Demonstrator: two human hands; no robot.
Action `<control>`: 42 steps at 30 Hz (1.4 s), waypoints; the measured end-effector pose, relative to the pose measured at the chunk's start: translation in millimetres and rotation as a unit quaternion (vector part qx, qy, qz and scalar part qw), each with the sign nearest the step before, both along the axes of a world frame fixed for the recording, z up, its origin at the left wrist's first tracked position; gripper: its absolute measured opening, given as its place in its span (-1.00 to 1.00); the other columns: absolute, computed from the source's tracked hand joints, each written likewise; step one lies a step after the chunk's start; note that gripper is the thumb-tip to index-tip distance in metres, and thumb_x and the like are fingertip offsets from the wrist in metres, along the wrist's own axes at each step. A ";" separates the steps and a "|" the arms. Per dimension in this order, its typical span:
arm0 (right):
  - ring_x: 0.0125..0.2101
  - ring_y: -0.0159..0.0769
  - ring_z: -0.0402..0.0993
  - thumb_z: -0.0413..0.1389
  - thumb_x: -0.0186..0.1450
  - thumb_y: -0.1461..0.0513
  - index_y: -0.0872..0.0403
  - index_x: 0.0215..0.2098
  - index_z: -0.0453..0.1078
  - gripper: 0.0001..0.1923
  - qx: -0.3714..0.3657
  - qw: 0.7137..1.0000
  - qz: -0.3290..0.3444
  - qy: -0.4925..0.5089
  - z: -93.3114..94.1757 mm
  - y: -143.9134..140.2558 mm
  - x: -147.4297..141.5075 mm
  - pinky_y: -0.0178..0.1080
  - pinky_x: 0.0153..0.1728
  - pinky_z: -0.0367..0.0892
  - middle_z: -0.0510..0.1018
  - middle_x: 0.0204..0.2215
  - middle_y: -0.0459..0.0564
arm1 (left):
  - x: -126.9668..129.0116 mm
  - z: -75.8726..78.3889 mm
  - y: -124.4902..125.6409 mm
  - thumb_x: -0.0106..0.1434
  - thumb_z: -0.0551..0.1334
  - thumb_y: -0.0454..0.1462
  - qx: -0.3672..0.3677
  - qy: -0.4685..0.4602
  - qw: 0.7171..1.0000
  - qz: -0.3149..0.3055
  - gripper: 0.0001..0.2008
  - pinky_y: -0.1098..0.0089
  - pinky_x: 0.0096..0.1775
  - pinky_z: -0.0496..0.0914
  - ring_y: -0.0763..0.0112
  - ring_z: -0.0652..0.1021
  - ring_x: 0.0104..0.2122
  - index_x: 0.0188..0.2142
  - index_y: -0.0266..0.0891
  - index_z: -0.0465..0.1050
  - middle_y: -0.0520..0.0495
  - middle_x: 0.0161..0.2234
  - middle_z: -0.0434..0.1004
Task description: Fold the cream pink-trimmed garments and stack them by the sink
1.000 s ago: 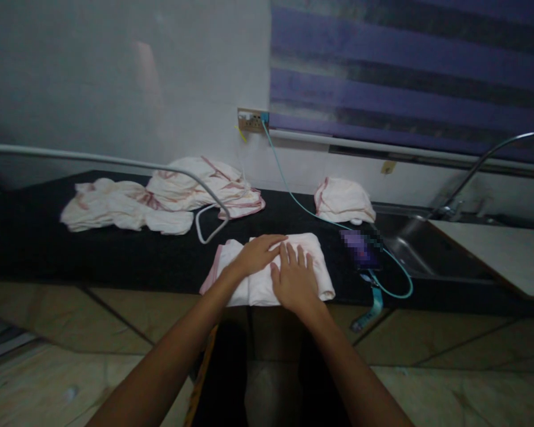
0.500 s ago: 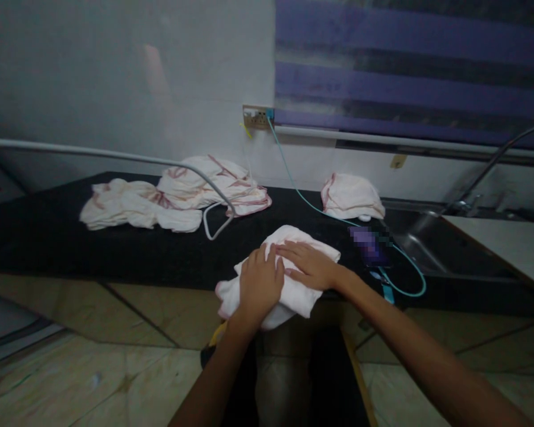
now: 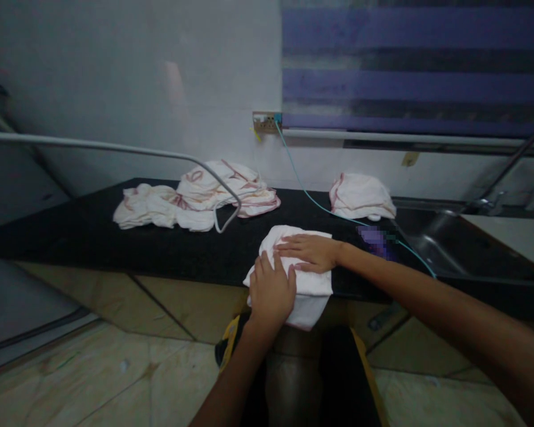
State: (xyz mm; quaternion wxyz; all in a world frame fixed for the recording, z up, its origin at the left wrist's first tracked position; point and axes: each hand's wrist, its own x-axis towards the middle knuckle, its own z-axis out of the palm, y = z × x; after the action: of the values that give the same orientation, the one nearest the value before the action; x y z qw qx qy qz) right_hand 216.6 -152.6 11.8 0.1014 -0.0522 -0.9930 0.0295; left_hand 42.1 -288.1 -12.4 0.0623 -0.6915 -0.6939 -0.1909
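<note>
A white cloth with a thin pink edge lies folded on the black counter, its near part hanging over the front edge. My left hand rests on the cloth's left side, palm down with fingers stretched forward. Across its upper part lies my right hand, flat, fingers pointing left. The fingertips of both hands come close together on the cloth. Neither hand grips it.
Crumpled white cloths with pink edging lie at the back left, behind a bent pale cable. A folded cloth stack stands at the back right. Beyond it are a phone on a teal cable and a sink.
The cloth under my hands has become narrower, its left corner no longer sticking out. My hands remain flat on it. The view has shifted slightly to the left.
</note>
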 end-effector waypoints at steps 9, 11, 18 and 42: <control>0.45 0.09 -0.03 -0.21 0.54 -0.02 0.29 0.44 0.10 -0.30 -0.042 0.878 -0.437 0.191 -16.1 -85.0 -17.8 0.18 0.39 0.02 0.08 0.45 0.35 | -51.4 21.7 69.3 0.49 -0.02 -0.14 0.036 -0.084 0.967 -0.239 -0.45 0.04 0.41 0.07 0.03 0.06 0.46 0.35 -0.37 0.29 -0.29 0.44 0.12; 0.44 0.21 -0.03 -0.20 0.53 -0.05 0.35 0.42 0.14 -0.26 -0.056 0.842 -0.506 0.177 -33.1 -98.9 -27.1 0.26 0.36 0.01 0.12 0.42 0.45 | -59.9 11.0 86.6 0.50 -0.03 -0.13 -0.032 -0.098 0.948 -0.302 -0.47 0.10 0.41 0.07 0.17 0.14 0.44 0.34 -0.28 0.32 -0.21 0.42 0.19; 0.47 0.21 -0.16 -0.16 0.52 -0.07 0.27 0.43 0.18 -0.27 -0.055 0.889 -0.447 0.085 -42.6 -96.9 -13.0 0.22 0.39 -0.11 0.07 0.45 0.38 | -48.9 -21.2 67.9 0.50 -0.01 -0.08 -0.023 -0.099 0.972 -0.212 -0.47 0.05 0.41 0.08 0.11 0.15 0.44 0.33 -0.23 0.34 -0.21 0.43 0.17; -0.56 -0.33 0.31 -0.15 0.49 -0.14 0.05 -0.59 0.32 -0.35 -0.177 0.695 -0.515 0.470 -31.2 -79.4 26.2 -0.27 -0.45 0.20 0.38 -0.65 -0.10 | -61.5 -17.9 84.7 0.35 0.17 -0.02 0.078 -0.456 0.874 -0.148 -0.60 0.11 0.26 0.29 0.13 0.49 0.14 -0.10 -0.28 0.59 -0.25 0.06 0.58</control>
State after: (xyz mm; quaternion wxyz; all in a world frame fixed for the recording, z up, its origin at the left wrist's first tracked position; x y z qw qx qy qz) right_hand 242.7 -232.0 -19.4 0.5427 -0.5517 -0.6106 0.1681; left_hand -19.3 -203.4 -30.3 -0.2363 -0.6153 -0.5178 -0.5453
